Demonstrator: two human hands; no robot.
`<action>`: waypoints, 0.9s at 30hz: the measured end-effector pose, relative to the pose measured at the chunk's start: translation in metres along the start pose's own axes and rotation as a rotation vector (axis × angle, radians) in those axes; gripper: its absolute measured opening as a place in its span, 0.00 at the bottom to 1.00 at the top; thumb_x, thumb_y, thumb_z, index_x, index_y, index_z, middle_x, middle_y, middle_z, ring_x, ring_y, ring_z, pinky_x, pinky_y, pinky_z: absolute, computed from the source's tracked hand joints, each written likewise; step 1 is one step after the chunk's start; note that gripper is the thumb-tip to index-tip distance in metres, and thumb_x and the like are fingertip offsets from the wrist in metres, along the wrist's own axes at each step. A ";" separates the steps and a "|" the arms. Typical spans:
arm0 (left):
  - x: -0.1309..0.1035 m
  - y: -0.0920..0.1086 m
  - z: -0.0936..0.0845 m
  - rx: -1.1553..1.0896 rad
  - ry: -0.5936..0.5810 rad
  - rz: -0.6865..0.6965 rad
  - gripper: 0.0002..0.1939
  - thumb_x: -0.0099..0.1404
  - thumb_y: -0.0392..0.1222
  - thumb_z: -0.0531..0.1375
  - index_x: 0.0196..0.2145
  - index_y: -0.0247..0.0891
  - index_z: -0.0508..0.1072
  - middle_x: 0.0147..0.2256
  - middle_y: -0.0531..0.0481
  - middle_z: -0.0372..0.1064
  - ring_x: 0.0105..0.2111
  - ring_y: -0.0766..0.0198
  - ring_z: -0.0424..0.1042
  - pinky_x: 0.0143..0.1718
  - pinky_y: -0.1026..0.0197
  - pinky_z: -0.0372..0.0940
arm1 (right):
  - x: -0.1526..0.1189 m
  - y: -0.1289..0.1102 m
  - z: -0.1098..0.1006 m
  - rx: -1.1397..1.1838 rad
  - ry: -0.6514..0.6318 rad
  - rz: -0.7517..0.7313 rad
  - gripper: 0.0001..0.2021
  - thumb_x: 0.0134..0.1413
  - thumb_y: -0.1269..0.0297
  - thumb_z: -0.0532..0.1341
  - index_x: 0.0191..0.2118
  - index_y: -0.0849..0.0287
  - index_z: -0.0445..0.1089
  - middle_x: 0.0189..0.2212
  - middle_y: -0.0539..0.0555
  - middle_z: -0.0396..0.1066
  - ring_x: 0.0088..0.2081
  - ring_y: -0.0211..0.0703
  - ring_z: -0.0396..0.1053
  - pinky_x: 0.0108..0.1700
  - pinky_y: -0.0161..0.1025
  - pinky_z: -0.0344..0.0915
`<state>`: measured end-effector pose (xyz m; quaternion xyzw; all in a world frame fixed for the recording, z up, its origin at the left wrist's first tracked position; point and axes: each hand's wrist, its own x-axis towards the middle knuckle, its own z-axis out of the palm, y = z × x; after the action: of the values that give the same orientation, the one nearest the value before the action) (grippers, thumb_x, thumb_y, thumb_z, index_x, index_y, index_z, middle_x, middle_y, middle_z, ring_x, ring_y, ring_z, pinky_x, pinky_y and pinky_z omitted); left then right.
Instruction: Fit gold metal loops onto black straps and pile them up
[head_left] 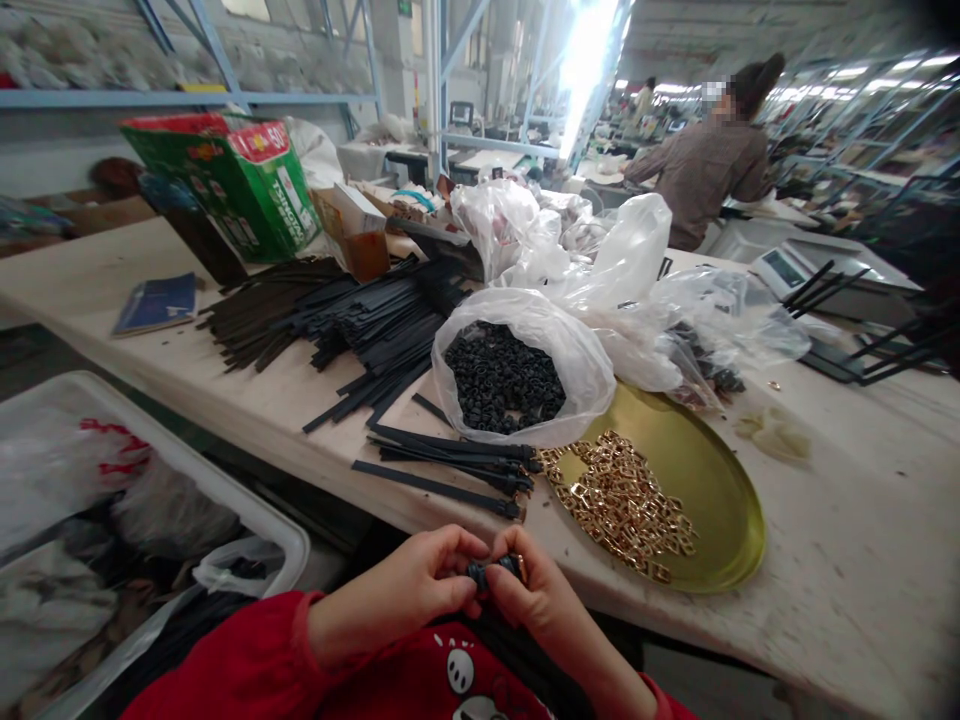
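Observation:
My left hand [442, 572] and my right hand [525, 582] meet in front of my chest at the table's front edge. Their fingers pinch a small dark strap end [478, 574], with a gold glint of a buckle showing by the right fingers. Dark strap hangs below the hands over the red top; how the end is folded is partly hidden by fingers. Just beyond lie several dark straps [450, 455] with buckled ends. Behind them stands an opened plastic bag [589, 375] of small black loops [502, 380]. To its right, a gold oval tray [724, 500] carries a heap of gold buckles [622, 500].
Loose dark straps [367, 310] spread across the table's left middle, near a blue booklet [156, 302] and a green box [247, 190]. Clear plastic bags [637, 250] crowd the back. A white bin [289, 540] stands lower left. Another person [705, 160] works farther back, near a scale [787, 270].

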<state>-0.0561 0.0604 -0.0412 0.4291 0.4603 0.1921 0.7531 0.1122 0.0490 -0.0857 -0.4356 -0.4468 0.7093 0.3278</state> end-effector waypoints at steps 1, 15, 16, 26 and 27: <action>-0.001 -0.001 0.000 -0.042 -0.014 -0.009 0.15 0.51 0.33 0.57 0.39 0.34 0.65 0.29 0.53 0.69 0.29 0.68 0.69 0.31 0.66 0.61 | -0.002 0.000 0.002 0.064 -0.027 0.034 0.14 0.50 0.53 0.58 0.31 0.56 0.55 0.14 0.39 0.53 0.16 0.29 0.47 0.18 0.28 0.42; -0.001 -0.015 0.003 0.075 -0.014 -0.068 0.12 0.55 0.42 0.56 0.37 0.34 0.65 0.25 0.54 0.68 0.24 0.68 0.67 0.26 0.67 0.59 | -0.019 0.010 0.006 -0.253 0.024 -0.071 0.08 0.56 0.58 0.54 0.31 0.57 0.60 0.24 0.46 0.59 0.26 0.35 0.56 0.28 0.32 0.54; -0.002 -0.015 0.001 0.165 -0.018 -0.076 0.11 0.57 0.44 0.55 0.35 0.35 0.66 0.23 0.55 0.67 0.22 0.69 0.65 0.23 0.68 0.57 | -0.019 0.013 0.007 -0.226 0.032 -0.068 0.09 0.56 0.57 0.53 0.31 0.57 0.60 0.24 0.46 0.58 0.26 0.35 0.55 0.28 0.32 0.55; -0.012 -0.011 -0.001 0.611 -0.081 0.009 0.16 0.65 0.47 0.47 0.26 0.37 0.67 0.21 0.56 0.60 0.22 0.69 0.58 0.22 0.69 0.52 | -0.024 0.013 0.010 -0.241 -0.003 -0.097 0.11 0.59 0.56 0.51 0.40 0.55 0.64 0.34 0.51 0.65 0.35 0.39 0.63 0.37 0.34 0.61; -0.012 -0.013 0.000 0.649 -0.074 0.039 0.16 0.65 0.46 0.47 0.27 0.37 0.68 0.23 0.55 0.63 0.22 0.68 0.59 0.23 0.68 0.53 | -0.024 0.013 0.010 -0.240 -0.011 -0.101 0.11 0.59 0.56 0.51 0.40 0.55 0.64 0.35 0.51 0.65 0.36 0.40 0.63 0.39 0.35 0.61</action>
<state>-0.0637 0.0453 -0.0458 0.6621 0.4617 0.0341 0.5893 0.1118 0.0194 -0.0875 -0.4448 -0.5517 0.6356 0.3060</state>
